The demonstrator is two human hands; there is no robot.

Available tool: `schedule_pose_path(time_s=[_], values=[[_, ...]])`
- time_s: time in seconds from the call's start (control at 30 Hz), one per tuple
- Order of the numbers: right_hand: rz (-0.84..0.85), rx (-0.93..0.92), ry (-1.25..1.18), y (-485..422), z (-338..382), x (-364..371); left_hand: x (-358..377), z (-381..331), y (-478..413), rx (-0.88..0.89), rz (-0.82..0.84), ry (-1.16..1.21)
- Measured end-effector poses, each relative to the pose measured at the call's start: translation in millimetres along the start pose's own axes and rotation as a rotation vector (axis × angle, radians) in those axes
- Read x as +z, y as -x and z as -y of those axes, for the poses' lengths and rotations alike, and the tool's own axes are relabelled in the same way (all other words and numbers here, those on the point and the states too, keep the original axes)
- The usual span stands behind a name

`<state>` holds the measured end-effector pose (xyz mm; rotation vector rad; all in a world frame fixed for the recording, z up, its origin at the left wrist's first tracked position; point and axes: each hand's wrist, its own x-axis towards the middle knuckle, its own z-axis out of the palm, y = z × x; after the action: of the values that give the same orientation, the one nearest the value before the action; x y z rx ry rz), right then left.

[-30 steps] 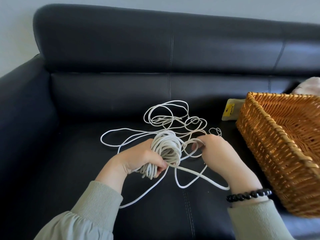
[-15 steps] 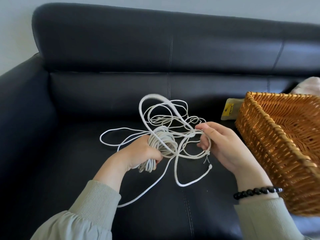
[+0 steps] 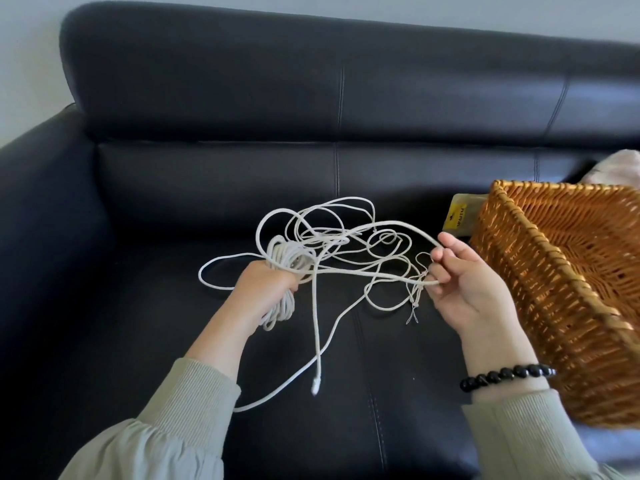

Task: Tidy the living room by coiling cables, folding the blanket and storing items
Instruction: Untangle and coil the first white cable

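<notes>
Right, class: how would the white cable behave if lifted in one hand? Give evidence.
Probably floppy: the white cable droops in loose loops between the left hand and right hand. Likely light, since a mere pinch by the right hand holds a strand up. The tangled loops on the sofa seat would probably trail and snag.

A black leather sofa (image 3: 214,98) fills nearly the whole view. Its backrest has a thick padded upper roll above a flatter lower panel, both crossed by vertical stitched seams. A rounded armrest (image 3: 45,209) curves down along the left edge. The seat cushion (image 3: 121,306) is smooth and dark, with one stitched seam running toward the front edge near the middle. Light gives a soft sheen to the backrest's right end. Behind the sofa stands a plain pale wall (image 3: 24,46).
</notes>
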<state>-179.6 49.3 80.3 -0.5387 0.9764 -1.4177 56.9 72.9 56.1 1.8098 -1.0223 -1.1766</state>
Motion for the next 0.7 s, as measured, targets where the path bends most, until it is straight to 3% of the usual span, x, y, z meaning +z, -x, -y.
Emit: schedule_pose_path(time_s=[0.13,0.23,0.33,0.43,0.57,0.7], values=[[-0.195,-0.071,-0.107,-4,-1,-6,-2,2,-3,0.014,-0.123,0.012],[-0.229,-0.047,-0.038,-6,-2,-7,1,6,-6,0.036,-0.156,-0.094],[-0.233,-0.06,0.434,-9,-10,-7,6,5,-5,0.098,-0.17,-0.186],[-0.261,-0.258,1.024,-5,-16,-3,9,1,3,0.18,-0.161,-0.304],[-0.076,-0.527,1.233,0,-20,2,8,0,10,0.309,-0.069,-0.32],[0.187,-0.534,1.371,2,-31,8,7,-1,16,0.409,0.023,-0.362]])
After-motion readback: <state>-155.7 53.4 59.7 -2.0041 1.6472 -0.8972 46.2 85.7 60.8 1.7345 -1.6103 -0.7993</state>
